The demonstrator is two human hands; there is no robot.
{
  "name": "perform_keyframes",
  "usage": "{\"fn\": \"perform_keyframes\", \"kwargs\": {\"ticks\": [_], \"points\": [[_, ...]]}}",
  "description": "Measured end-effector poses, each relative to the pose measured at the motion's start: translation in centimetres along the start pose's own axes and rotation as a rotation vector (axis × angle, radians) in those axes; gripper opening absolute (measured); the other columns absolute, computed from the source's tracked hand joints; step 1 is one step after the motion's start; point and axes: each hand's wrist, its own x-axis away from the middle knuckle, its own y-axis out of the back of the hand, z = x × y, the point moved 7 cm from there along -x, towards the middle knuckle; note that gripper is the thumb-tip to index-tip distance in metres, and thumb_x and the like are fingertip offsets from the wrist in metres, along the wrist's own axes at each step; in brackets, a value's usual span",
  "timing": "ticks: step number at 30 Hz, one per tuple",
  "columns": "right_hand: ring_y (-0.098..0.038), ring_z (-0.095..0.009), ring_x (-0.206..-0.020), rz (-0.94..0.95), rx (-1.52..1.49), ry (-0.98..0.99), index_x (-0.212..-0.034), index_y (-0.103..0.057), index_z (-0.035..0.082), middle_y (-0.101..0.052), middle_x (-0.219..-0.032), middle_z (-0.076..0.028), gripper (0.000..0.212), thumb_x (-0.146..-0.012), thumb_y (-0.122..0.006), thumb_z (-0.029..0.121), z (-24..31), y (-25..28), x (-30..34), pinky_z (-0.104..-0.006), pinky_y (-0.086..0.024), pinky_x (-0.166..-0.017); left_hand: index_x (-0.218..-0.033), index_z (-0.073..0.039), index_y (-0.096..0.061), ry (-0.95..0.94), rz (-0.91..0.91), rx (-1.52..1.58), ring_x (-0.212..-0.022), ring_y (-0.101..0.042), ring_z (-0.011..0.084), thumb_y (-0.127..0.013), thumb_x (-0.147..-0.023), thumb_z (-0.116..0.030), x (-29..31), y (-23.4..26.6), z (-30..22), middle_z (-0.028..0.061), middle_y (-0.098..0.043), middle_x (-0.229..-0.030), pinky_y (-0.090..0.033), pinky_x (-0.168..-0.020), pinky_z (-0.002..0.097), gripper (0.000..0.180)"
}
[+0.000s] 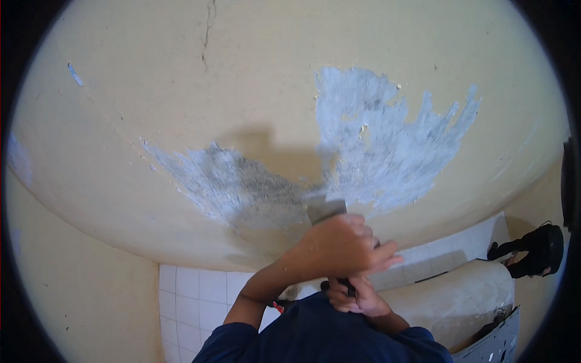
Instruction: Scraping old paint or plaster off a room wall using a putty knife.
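Observation:
A scraper point(327, 209) with a wide flat metal blade meets the beige painted wall point(278, 91). My left hand point(342, 243) presses over the tool just behind the blade, with some fingers pointing right. Below it, my right hand point(361, 297) is wrapped round the dark handle. The blade's edge lies at the lower meeting of two bare grey patches. The right patch point(387, 145) is broad with jagged upper edges; the left patch point(236, 181) runs up to the left, partly under a shadow. My left hand hides the middle of the scraper.
White floor tiles point(196, 302) show at the lower left. A large pale beige object point(448, 299) stands at the lower right beside a grey panel point(499, 339). Another person point(541, 251) in dark clothes is at the far right. A thin crack point(207, 36) marks the upper wall.

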Motion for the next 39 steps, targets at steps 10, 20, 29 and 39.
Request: {"fn": "perform_keyframes", "kwargs": {"ticks": [10, 20, 29, 39], "points": [[-0.020, -0.005, -0.035, 0.033, 0.074, 0.094, -0.075, -0.036, 0.011, -0.028, -0.048, 0.004, 0.053, -0.088, -0.039, 0.062, 0.7, 1.4, -3.9, -0.0206, -0.018, -0.034, -0.051, -0.016, -0.045, 0.015, -0.096, -0.126, -0.040, -0.046, 0.0114, -0.069, -0.077, -0.032, 0.6, 0.1, 2.8, -0.0040, -0.042, -0.042, -0.034, -0.043, 0.0240, 0.039], [-0.025, -0.005, -0.035, 0.012, -0.108, 0.032, -0.072, -0.036, 0.012, -0.030, -0.048, 0.004, 0.049, -0.090, -0.041, 0.056, -1.8, 1.9, -0.5, -0.0192, -0.021, -0.034, -0.054, -0.017, -0.047, -0.110, -0.091, 0.090, -0.042, -0.046, 0.0108, -0.068, -0.078, -0.027, 1.5, -1.9, 0.1, -0.0026, -0.045, -0.045, -0.035, -0.046, 0.0238, 0.034], [-0.026, -0.004, -0.034, 0.140, -0.128, 0.003, -0.076, -0.037, 0.013, -0.030, -0.048, 0.005, 0.048, -0.088, -0.044, 0.059, -1.1, 1.2, -4.5, -0.0184, -0.020, -0.032, -0.048, -0.016, -0.043, 0.010, -0.169, -0.133, -0.038, -0.041, 0.0125, -0.070, -0.077, -0.027, 1.0, 1.6, 2.9, -0.0020, -0.039, -0.039, -0.032, -0.044, 0.0248, 0.040], [-0.027, -0.004, -0.036, 0.142, -0.157, 0.015, -0.076, -0.038, 0.016, -0.032, -0.049, 0.007, 0.048, -0.087, -0.040, 0.063, -1.1, 1.3, -5.4, -0.0187, -0.020, -0.036, -0.051, -0.017, -0.045, 0.021, -0.192, -0.145, -0.039, -0.041, 0.0125, -0.070, -0.077, -0.030, 0.9, 1.6, 3.5, -0.0024, -0.040, -0.041, -0.033, -0.045, 0.0250, 0.038]]}}
